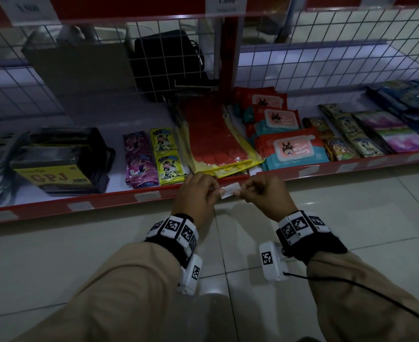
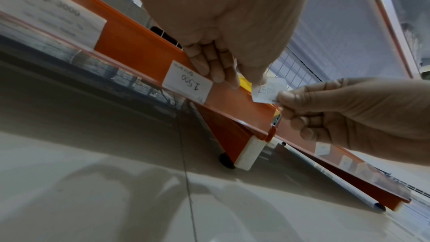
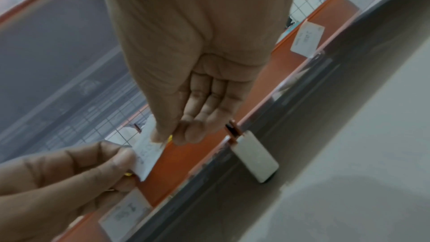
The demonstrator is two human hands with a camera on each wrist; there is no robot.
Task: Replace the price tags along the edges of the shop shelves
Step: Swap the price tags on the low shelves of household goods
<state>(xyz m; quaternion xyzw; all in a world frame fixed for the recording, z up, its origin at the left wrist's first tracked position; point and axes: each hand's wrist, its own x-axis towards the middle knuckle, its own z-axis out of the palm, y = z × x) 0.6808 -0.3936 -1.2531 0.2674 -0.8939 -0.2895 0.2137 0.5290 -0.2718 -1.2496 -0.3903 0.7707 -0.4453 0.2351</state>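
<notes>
A small white paper price tag [image 1: 230, 190] is held in front of the red shelf edge [image 1: 119, 201], pinched at both ends. My left hand [image 1: 200, 193] pinches its left end and my right hand [image 1: 265, 193] pinches its right end. In the left wrist view the tag [image 2: 267, 92] shows handwritten digits, just above the orange tag rail [image 2: 235, 98]. Another tag reading 1.500 [image 2: 187, 82] sits in the rail to the left. In the right wrist view the held tag [image 3: 147, 155] hangs between both thumbs over the rail [image 3: 186, 157].
The low shelf holds a GPJ pack [image 1: 55, 174], Top sachets [image 1: 154, 159], red and yellow bags [image 1: 216, 141], wet wipes [image 1: 289, 146] and snack packets [image 1: 351, 134]. More white tags [image 1: 147, 195] line the rail. A wire grid backs the shelf; tiled floor [image 1: 80, 255] lies below.
</notes>
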